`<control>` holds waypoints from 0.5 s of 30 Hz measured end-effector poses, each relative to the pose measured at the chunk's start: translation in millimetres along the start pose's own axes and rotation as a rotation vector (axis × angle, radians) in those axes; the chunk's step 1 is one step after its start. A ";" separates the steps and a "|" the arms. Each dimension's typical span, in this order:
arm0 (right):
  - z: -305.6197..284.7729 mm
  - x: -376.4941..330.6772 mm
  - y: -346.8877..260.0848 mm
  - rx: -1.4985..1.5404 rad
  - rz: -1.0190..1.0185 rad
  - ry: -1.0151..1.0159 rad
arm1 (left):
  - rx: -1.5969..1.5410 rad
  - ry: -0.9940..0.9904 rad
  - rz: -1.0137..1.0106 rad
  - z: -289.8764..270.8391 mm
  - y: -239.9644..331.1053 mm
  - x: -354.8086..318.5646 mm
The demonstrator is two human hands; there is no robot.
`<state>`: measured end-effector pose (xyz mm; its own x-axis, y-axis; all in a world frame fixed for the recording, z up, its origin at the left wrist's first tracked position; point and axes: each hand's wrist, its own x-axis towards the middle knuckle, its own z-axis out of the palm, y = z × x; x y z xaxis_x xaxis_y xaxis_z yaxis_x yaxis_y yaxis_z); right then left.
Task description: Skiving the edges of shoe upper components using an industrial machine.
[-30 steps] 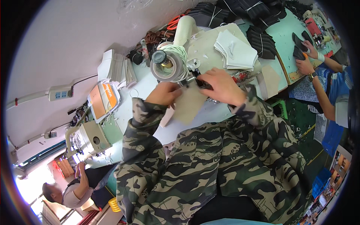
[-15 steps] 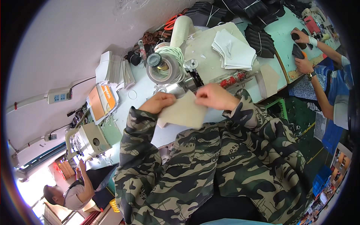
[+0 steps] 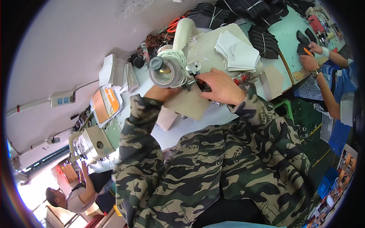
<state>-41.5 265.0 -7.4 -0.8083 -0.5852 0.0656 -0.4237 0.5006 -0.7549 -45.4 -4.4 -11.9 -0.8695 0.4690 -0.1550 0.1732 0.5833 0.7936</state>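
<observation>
The beige sheet (image 3: 188, 105) lies between the hands, its far edge reaching under the machine (image 3: 183, 36). The right hand (image 3: 223, 87) curls at its right edge; whether it pinches or only presses, I cannot tell. The left hand (image 3: 165, 93) is at the opposite edge, fingers hidden, so its grip cannot be told either. Working from both sides probably keeps the sheet flat and square. A pinkish piece (image 3: 166, 119) rests on the tabletop (image 3: 175, 135) below the left hand; white sheets (image 3: 238, 53) sit beyond the right, likely for easy reach.
</observation>
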 end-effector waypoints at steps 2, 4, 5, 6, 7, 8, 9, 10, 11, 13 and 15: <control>-7.1 16.6 -4.6 -0.163 0.016 -0.131 | 0.059 0.076 0.060 18.7 -8.4 0.9; -9.3 25.2 10.1 -0.063 -0.017 -0.112 | 0.218 -0.045 -0.141 13.5 25.6 -8.4; -21.7 29.5 7.8 -0.024 0.031 -0.171 | 0.215 -0.042 -0.144 12.4 36.6 -8.5; -32.9 26.8 13.5 -0.002 0.118 -0.213 | 0.160 -0.083 -0.256 19.4 42.4 4.2; -33.5 22.3 18.4 -0.097 -0.020 -0.011 | 0.133 -0.089 -0.407 15.1 57.7 -1.5; -29.5 21.2 22.3 -0.096 -0.027 -0.014 | 0.133 -0.082 -0.411 15.4 55.6 -4.8; -26.3 20.7 25.4 -0.200 -0.059 0.036 | 0.071 -0.031 -0.409 17.2 48.8 -8.6; -23.6 19.7 28.8 -0.308 -0.086 0.090 | 0.009 0.016 -0.399 20.0 39.3 -10.6; -21.3 14.0 41.9 -0.371 -0.060 0.090 | -0.064 0.051 -0.287 25.8 13.0 -3.0; -20.6 13.8 39.0 -0.277 -0.030 0.001 | 0.077 0.136 -0.417 17.3 -18.0 -22.6; -29.2 6.9 27.9 0.030 0.050 -0.121 | 0.464 0.117 -0.593 19.7 -44.8 -48.0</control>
<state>-70.9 293.6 -8.9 -0.7721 -0.6335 -0.0509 -0.3697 0.5129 -0.7748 -2.2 -39.9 -51.6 -0.9164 -0.0682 -0.3944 -0.1842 0.9467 0.2643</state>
